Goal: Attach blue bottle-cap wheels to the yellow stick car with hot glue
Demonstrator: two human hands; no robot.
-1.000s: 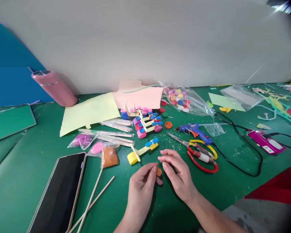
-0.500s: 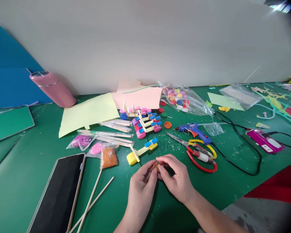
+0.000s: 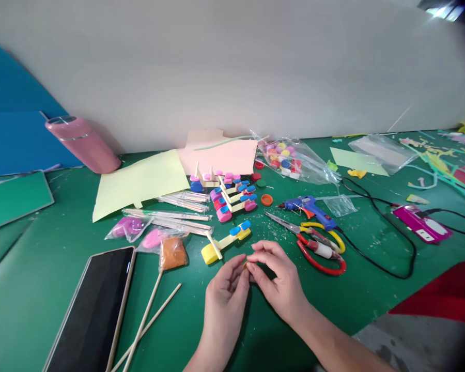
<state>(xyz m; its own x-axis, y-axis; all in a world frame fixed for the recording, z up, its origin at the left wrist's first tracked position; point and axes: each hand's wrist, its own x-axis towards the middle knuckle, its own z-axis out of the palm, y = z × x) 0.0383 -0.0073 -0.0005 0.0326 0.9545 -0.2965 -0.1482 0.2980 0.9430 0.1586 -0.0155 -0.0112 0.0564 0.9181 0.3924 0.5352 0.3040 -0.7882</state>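
My left hand [image 3: 227, 289] and my right hand [image 3: 278, 279] meet over the front middle of the table, fingertips pinched together. Between them is a small orange-brown piece [image 3: 245, 266], mostly covered by my fingers. Just beyond my left hand lies a little yellow model [image 3: 227, 242] made of a wooden stick with blue tops on one end. Further back, several similar models [image 3: 234, 199] in pink, purple and blue stand side by side. An orange bottle cap [image 3: 267, 200] lies to their right. Left of my hands is a bagged orange-brown lump [image 3: 173, 253], apparently modelling clay.
Scissors [image 3: 313, 243] with red and yellow handles lie right, beside a blue glue gun [image 3: 308, 205] with a black cord. A phone [image 3: 95, 310] and two wooden sticks [image 3: 151, 323] lie front left. A pink bottle [image 3: 85, 144], paper sheets [image 3: 139, 178] and a bag of caps [image 3: 289, 157] are behind.
My fingertips have shifted slightly around the orange-brown piece, and less of it shows now. The whole view has moved a little; the things on the table stay put.
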